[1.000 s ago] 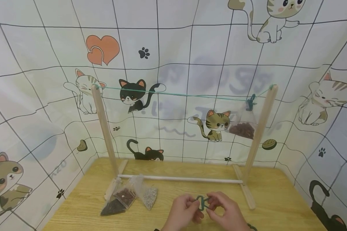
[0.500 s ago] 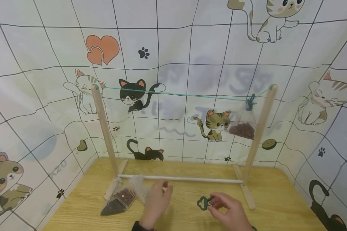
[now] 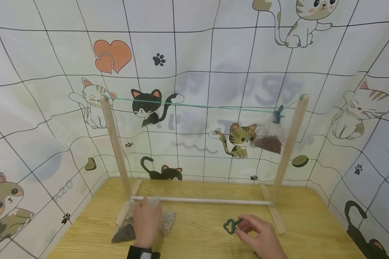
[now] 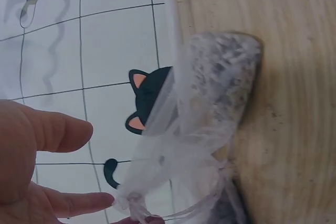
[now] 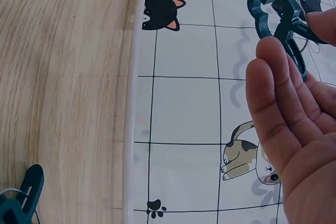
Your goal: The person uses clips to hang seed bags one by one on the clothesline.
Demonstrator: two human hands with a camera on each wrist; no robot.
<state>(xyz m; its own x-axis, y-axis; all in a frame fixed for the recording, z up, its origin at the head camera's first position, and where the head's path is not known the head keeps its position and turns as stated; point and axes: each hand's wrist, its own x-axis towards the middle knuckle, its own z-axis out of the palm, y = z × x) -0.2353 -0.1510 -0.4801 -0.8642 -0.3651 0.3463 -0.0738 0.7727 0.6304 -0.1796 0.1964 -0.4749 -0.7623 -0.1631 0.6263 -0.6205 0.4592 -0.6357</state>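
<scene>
In the head view my left hand (image 3: 146, 223) is over the small mesh pouches at the table's left. Its thumb and fingers are spread in the left wrist view, fingertips at the gathered top of a sheer pouch (image 4: 173, 163). A pouch of grey-white gravel (image 4: 226, 66) lies beside it, and one with dark filling (image 3: 124, 233) shows left of the hand. The reddish-brown pouch is mostly hidden behind the hand. My right hand (image 3: 260, 235) pinches the handles of a green clothespin (image 5: 286, 27) between thumb and fingers, above the table's right half.
A wooden stand with two posts (image 3: 116, 144) carries a green line (image 3: 194, 105). From the line's right end, a green clip (image 3: 277, 114) suspends a reddish-brown pouch (image 3: 269, 144). A white rod (image 3: 201, 200) joins the stand's feet. Another green clothespin (image 5: 31, 192) lies on the table.
My left hand has let go of the clothespin and moved left to the pouches. My right hand has kept hold of the clothespin, staying nearly in place.
</scene>
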